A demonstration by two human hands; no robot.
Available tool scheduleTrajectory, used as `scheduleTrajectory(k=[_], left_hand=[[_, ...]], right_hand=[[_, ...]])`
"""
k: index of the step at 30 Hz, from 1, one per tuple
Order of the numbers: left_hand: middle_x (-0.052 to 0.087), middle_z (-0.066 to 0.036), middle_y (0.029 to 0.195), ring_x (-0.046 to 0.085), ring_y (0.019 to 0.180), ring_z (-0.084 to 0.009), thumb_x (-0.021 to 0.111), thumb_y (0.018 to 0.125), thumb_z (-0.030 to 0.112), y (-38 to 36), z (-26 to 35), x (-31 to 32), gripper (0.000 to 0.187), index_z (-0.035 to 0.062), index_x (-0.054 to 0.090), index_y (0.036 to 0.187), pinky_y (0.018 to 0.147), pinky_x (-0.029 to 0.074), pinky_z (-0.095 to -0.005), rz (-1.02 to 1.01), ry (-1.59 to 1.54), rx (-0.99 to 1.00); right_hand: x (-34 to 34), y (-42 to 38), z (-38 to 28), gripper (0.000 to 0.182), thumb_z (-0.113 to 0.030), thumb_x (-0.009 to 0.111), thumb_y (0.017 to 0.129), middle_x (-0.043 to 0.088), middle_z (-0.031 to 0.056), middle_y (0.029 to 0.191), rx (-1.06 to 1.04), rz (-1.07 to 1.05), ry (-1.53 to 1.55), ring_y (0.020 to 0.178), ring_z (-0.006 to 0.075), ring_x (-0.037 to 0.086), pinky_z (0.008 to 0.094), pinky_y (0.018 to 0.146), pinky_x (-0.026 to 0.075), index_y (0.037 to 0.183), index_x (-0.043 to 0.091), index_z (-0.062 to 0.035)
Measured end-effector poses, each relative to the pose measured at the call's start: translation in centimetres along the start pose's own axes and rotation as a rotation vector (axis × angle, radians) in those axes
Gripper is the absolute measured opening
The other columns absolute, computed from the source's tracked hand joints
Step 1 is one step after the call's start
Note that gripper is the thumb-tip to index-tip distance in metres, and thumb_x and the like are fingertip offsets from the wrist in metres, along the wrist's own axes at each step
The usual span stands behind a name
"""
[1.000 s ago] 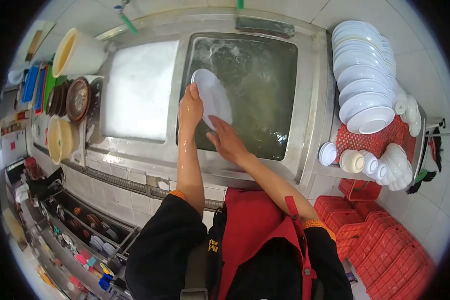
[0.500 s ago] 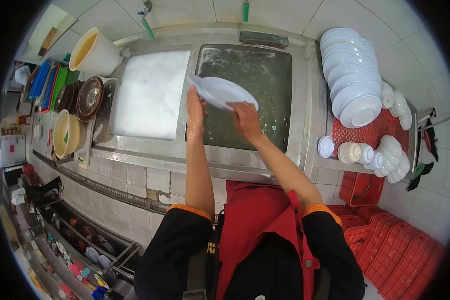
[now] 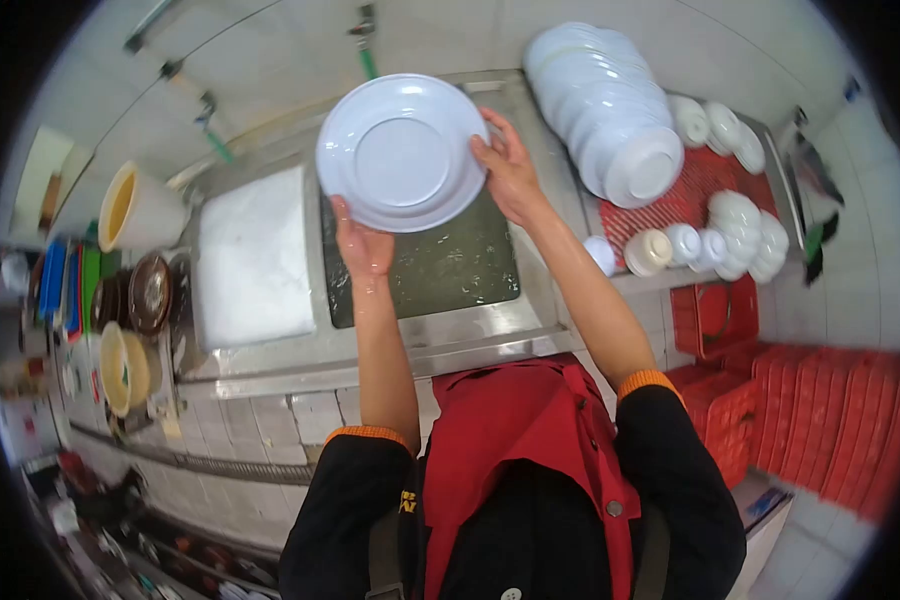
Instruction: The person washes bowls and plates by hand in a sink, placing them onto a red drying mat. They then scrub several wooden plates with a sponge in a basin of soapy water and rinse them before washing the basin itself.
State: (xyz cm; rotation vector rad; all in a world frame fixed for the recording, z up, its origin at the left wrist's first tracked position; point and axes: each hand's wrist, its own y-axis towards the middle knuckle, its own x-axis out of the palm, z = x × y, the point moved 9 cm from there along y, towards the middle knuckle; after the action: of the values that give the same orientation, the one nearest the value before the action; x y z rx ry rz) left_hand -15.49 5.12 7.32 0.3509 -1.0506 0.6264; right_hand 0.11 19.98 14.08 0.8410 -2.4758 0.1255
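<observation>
A white plate (image 3: 402,160) is held up above the water-filled sink basin (image 3: 430,270), its round face turned toward me. My left hand (image 3: 363,240) grips the lower left of its rim, with the thumb on the front and the fingers partly hidden behind. On the right side of the rim, my right hand (image 3: 508,165) pinches the plate between thumb and fingers. Wet skin glistens on my left hand and wrist. Left of the water stands the basin full of white foam (image 3: 253,260).
At the right, overlapping white plates (image 3: 610,110) lean in a row beside a red perforated mat (image 3: 660,215) with small bowls (image 3: 649,252). Red crates (image 3: 820,420) are stacked below. A white bucket (image 3: 140,210) and a yellowish tub (image 3: 125,368) stand at the left.
The plate has been raised and turned from nearly edge-on to face me. Both hands have risen with it, still holding its rim. The camera view has shifted to the right.
</observation>
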Motion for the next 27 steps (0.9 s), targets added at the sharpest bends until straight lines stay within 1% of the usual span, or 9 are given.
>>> scheduleTrajectory(k=[3, 7, 8, 11, 12, 15, 16, 19, 27], left_hand=[[0.039, -0.01, 0.144, 0.037, 0.132, -0.0258, 0.045, 0.097, 0.04, 1.1, -1.0, 2.7, 0.057, 0.0069, 0.033, 0.142, 0.111, 0.028, -0.0454, -0.027, 0.162, 0.065], [0.038, -0.011, 0.144, 0.036, 0.132, -0.0278, 0.041, 0.099, 0.042, 1.0, -3.4, 7.2, 0.056, 0.007, 0.033, 0.141, 0.111, 0.027, -0.0446, -0.085, 0.013, 0.026], [0.043, -0.012, 0.139, 0.042, 0.127, -0.0258, 0.045, 0.099, 0.036, 1.0, -3.8, 8.3, 0.05, 0.0069, 0.038, 0.138, 0.107, 0.034, -0.0423, -0.079, 0.037, 0.035], [0.052, -0.01, 0.129, 0.052, 0.117, -0.0236, 0.053, 0.096, 0.029, 2.5, -4.6, 10.5, 0.045, 0.0076, 0.043, 0.134, 0.099, 0.042, -0.039, -0.118, 0.436, 0.148], [0.062, -0.006, 0.11, 0.058, 0.098, -0.0168, 0.061, 0.093, 0.023, 2.8, -5.3, 11.6, 0.033, 0.0051, 0.056, 0.12, 0.087, 0.047, -0.0316, -0.074, 0.446, 0.163], [0.064, -0.004, 0.095, 0.055, 0.086, -0.0121, 0.064, 0.091, 0.023, 3.3, -7.3, 15.0, 0.025, 0.0027, 0.064, 0.106, 0.08, 0.045, -0.0282, -0.093, 0.963, 0.284], [0.063, -0.003, 0.085, 0.051, 0.08, -0.0096, 0.068, 0.088, 0.022, 3.7, -8.8, 16.0, 0.023, 0.0012, 0.066, 0.097, 0.076, 0.043, -0.0257, -0.136, 1.009, 0.276], [0.063, -0.004, 0.084, 0.053, 0.079, -0.0108, 0.069, 0.086, 0.023, 3.7, -14.5, 19.2, 0.025, 0.0011, 0.066, 0.097, 0.074, 0.044, -0.0266, -0.31, 1.24, 0.227], [0.064, -0.007, 0.084, 0.056, 0.077, -0.0142, 0.067, 0.087, 0.03, 5.1, -26.8, 22.3, 0.031, 0.0, 0.067, 0.096, 0.073, 0.045, -0.0282, -0.376, 1.394, -0.04]], right_hand=[[-3.8, 0.6, 0.6, 0.032, -0.019, 0.063, 0.092, 0.058, 0.0058, 0.105, 0.04, 0.069, -0.12, 0.097, 0.0105, 0.053, 0.0264, 0.084, 0.045, 0.119, 0.053, -0.0043], [-8.0, 0.2, -3.8, 0.034, -0.026, 0.065, 0.09, 0.059, 0.0047, 0.102, 0.004, 0.071, -0.082, 0.093, 0.0096, 0.053, 0.0253, 0.08, 0.045, 0.113, 0.055, -0.0037], [-9.9, 0.1, -6.2, 0.035, -0.027, 0.065, 0.09, 0.06, 0.0041, 0.101, -0.033, 0.09, -0.108, 0.092, 0.0097, 0.054, 0.0253, 0.08, 0.045, 0.114, 0.055, -0.0034], [-15.7, -1.1, -13.5, 0.035, -0.03, 0.065, 0.09, 0.063, 0.0018, 0.095, -0.038, 0.142, -0.214, 0.086, 0.0096, 0.056, 0.0251, 0.078, 0.045, 0.113, 0.057, -0.0046], [-18.6, -1.3, -15.6, 0.034, -0.03, 0.065, 0.09, 0.063, 0.001, 0.094, -0.056, 0.161, -0.375, 0.085, 0.0092, 0.056, 0.0248, 0.077, 0.046, 0.112, 0.058, -0.0054], [-24.8, -1.7, -21.1, 0.032, -0.032, 0.066, 0.088, 0.064, -0.0007, 0.094, -0.187, 0.137, -0.672, 0.082, 0.0081, 0.057, 0.0239, 0.074, 0.046, 0.107, 0.063, -0.0068], [-26.9, -1.7, -22.0, 0.032, -0.031, 0.068, 0.086, 0.064, -0.0011, 0.092, -0.158, 0.138, -0.723, 0.08, 0.0081, 0.057, 0.024, 0.073, 0.046, 0.104, 0.065, -0.0057], [-32.3, -2.0, -24.3, 0.031, -0.031, 0.07, 0.084, 0.065, -0.0003, 0.088, -0.106, 0.132, -0.898, 0.078, 0.0083, 0.057, 0.0245, 0.072, 0.046, 0.101, 0.067, -0.0053], [-40.4, 0.8, -23.6, 0.027, -0.026, 0.073, 0.08, 0.067, 0.0024, 0.086, 0.026, -0.041, -0.833, 0.08, 0.0098, 0.06, 0.0256, 0.074, 0.047, 0.094, 0.07, -0.0039]])
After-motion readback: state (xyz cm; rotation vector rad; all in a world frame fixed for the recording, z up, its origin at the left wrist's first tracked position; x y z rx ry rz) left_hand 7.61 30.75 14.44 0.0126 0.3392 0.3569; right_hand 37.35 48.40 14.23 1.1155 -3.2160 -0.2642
